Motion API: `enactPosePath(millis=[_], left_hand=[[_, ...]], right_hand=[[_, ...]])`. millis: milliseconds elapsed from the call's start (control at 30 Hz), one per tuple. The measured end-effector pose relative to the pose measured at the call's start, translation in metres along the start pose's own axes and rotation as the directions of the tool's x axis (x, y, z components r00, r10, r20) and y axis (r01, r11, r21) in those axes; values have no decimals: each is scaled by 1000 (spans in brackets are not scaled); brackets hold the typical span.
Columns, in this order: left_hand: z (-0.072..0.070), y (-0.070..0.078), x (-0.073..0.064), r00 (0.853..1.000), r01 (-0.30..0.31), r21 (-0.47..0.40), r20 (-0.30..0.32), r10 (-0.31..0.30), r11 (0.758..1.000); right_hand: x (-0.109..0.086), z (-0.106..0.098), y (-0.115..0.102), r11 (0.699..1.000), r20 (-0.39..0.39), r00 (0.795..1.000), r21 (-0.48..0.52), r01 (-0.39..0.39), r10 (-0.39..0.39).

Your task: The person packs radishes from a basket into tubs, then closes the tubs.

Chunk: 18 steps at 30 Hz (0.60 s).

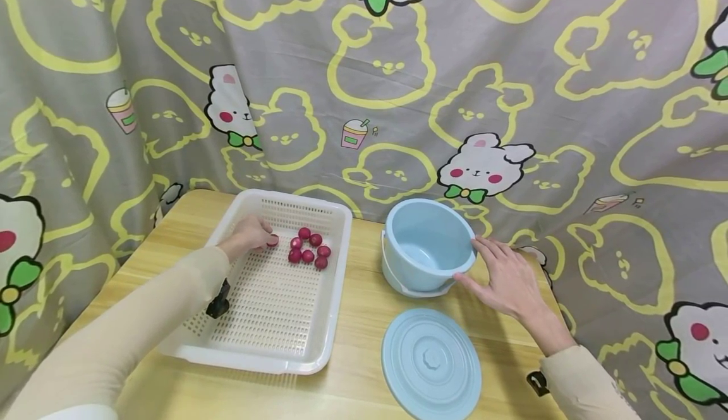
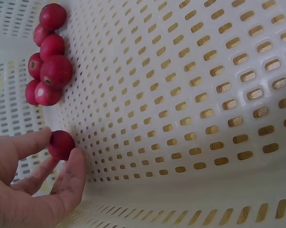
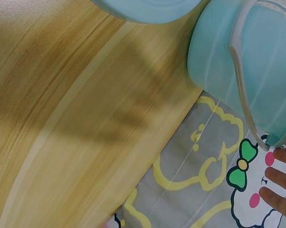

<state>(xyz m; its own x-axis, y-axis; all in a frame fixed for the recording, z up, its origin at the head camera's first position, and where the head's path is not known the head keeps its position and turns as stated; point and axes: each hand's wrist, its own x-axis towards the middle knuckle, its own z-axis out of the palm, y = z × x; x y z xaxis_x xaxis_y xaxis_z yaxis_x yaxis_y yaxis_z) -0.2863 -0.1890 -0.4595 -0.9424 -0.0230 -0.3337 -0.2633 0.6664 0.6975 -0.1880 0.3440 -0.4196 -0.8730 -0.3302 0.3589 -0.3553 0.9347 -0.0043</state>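
Note:
My left hand (image 1: 250, 233) reaches into a white perforated basket (image 1: 267, 319) and pinches a small red radish (image 2: 61, 145) between thumb and fingertips, close to the basket's wall. Several more radishes (image 1: 308, 256) lie in a loose cluster to its right on the basket floor. My right hand (image 1: 506, 279) rests against the right rim of a light blue bucket (image 1: 398, 262), fingers and thumb fairly straight and spread along the edge. The inside of the bucket shows bare blue plastic. In the right wrist view only some fingertips (image 3: 278, 178) show, beside the bucket's handle joint.
A round light blue lid (image 1: 432, 363) lies flat on the wooden table (image 1: 364, 344) in front of the bucket. A patterned grey curtain (image 1: 307, 91) hangs close behind the table. The bucket's pale handle (image 3: 237, 71) hangs down its side.

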Motion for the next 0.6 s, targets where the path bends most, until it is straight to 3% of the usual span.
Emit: enactPosePath(millis=[333,600], left_hand=[[3,-3,6,999,-15,21,43,14,1000],[-1,2,0,997,-36,-66,64,40,997]], right_hand=[[0,0,0,1000,0,1000,3,9,-9],[0,-1,-1,1000,4,1000,4,5,-5]])
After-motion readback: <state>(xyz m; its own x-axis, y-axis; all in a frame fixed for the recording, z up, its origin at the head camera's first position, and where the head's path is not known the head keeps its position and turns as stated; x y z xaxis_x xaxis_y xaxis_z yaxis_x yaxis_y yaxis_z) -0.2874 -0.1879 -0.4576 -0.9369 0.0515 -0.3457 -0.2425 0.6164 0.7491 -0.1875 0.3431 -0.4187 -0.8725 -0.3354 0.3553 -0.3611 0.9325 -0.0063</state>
